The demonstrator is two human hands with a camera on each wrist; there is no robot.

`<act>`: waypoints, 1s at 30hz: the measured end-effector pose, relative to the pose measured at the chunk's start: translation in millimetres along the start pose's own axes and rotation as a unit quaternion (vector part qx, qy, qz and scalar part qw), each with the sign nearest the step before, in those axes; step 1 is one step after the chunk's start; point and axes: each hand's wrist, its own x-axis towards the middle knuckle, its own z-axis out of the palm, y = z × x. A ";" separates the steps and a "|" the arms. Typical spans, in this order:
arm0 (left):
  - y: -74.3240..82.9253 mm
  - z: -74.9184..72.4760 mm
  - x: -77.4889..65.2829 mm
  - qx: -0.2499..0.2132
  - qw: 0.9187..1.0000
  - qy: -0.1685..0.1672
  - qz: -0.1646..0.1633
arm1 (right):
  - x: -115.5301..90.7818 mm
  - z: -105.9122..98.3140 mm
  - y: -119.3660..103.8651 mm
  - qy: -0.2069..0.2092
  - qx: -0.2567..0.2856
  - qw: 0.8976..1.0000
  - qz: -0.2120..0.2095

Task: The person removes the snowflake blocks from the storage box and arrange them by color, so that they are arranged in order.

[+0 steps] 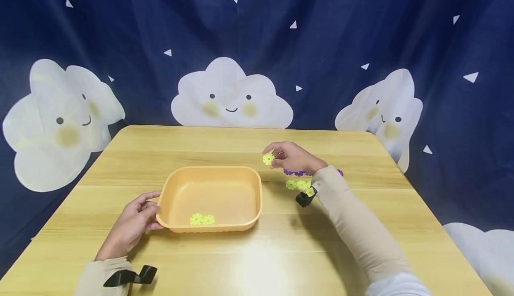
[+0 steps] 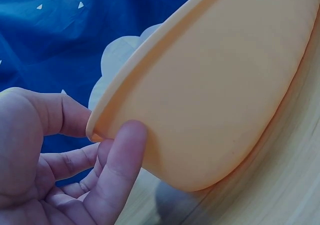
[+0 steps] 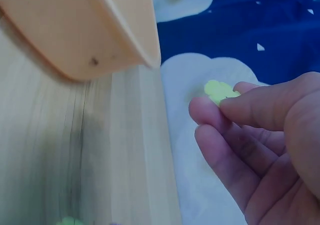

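Note:
My left hand (image 1: 134,220) grips the left edge of an orange plastic tray (image 1: 257,184), with thumb and index finger at its rim (image 2: 117,92). Inside the tray, near its front wall, lie two yellow flower-shaped pieces (image 1: 196,219). Just beyond the tray's right side, my right hand (image 1: 293,155) is raised off the table. Between its thumb and fingers it pinches another yellow flower-shaped piece (image 1: 268,158), seen also in the right wrist view as a yellow piece (image 3: 219,91). Below that hand lie a row of yellow-green flower pieces (image 1: 296,184) and several purple ones (image 1: 299,173), partly hidden by the forearm.
The wooden table (image 1: 201,269) has its back edge against a dark blue curtain (image 1: 321,42) printed with white clouds and triangles. Black straps (image 1: 130,276) are on both wrists.

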 end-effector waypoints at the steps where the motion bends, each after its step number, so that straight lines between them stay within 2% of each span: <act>1: -0.4 0.2 -0.3 -0.001 1.000 0.002 0.000 | -2.9 -1.3 2.3 0.005 0.006 1.000 0.001; 5: 0.9 0.3 0.6 -0.007 1.000 0.008 0.007 | -12.9 -9.0 9.1 0.028 0.015 0.999 0.006; 13: 3.2 1.5 -0.8 -0.007 1.000 0.012 -0.002 | -33.3 -14.4 26.9 0.046 -0.030 0.998 0.016; 21: 0.0 3.8 0.0 -0.005 1.000 0.002 0.001 | -50.5 -20.8 47.0 0.052 -0.031 0.998 0.034; 30: 0.4 1.1 -0.3 0.002 1.000 0.003 -0.003 | -64.1 -24.6 55.3 0.057 -0.022 0.997 0.051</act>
